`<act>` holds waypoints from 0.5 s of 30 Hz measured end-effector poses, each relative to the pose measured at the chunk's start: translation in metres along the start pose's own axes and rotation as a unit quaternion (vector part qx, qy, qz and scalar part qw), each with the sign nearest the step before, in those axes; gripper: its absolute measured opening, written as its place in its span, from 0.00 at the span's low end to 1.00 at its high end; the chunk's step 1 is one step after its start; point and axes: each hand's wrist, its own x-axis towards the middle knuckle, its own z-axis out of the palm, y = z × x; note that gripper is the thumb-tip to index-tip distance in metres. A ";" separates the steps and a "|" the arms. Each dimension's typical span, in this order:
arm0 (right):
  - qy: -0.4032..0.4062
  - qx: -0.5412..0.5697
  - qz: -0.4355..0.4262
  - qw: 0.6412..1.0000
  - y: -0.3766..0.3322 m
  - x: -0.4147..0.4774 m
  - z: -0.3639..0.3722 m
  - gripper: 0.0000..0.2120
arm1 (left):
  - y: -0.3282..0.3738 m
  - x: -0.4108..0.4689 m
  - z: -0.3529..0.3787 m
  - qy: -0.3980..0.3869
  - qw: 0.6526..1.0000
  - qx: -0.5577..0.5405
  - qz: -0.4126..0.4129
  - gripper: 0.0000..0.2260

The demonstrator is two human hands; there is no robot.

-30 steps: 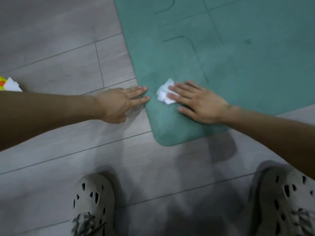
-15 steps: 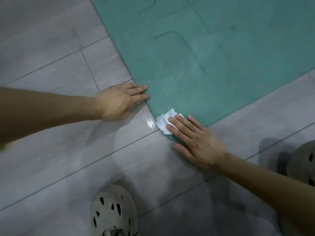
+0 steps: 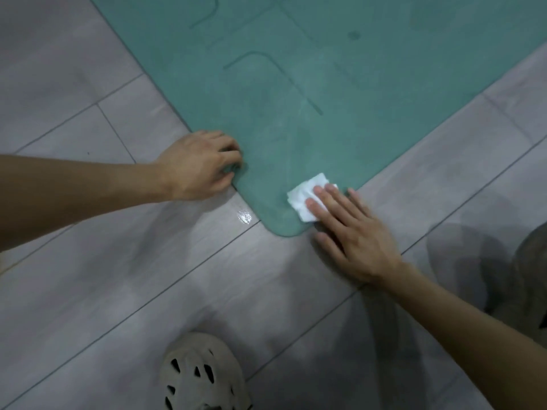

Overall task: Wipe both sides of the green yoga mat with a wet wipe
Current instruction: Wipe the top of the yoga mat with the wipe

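The green yoga mat (image 3: 325, 93) lies flat on the floor, its rounded near corner pointing toward me. A folded white wet wipe (image 3: 305, 199) sits on that corner. My right hand (image 3: 352, 235) presses it down with straight fingers, the palm reaching past the mat's edge onto the floor. My left hand (image 3: 201, 165) is at the mat's left edge with curled fingers that appear to grip the edge.
Grey wood-look floor planks (image 3: 103, 261) surround the mat. A small wet patch (image 3: 244, 216) shines on the floor just left of the corner. A beige perforated clog (image 3: 201, 374) is at the bottom centre and another shoe (image 3: 532, 276) at the right edge.
My right hand slid the wipe from the mat's corner tip to the right along the near edge. My left hand's fingers went from straight to curled at the mat's left edge.
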 end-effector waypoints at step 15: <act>0.000 0.006 0.179 0.984 0.022 0.045 -0.014 0.36 | 0.008 0.028 -0.006 -0.003 0.999 0.020 0.038 0.10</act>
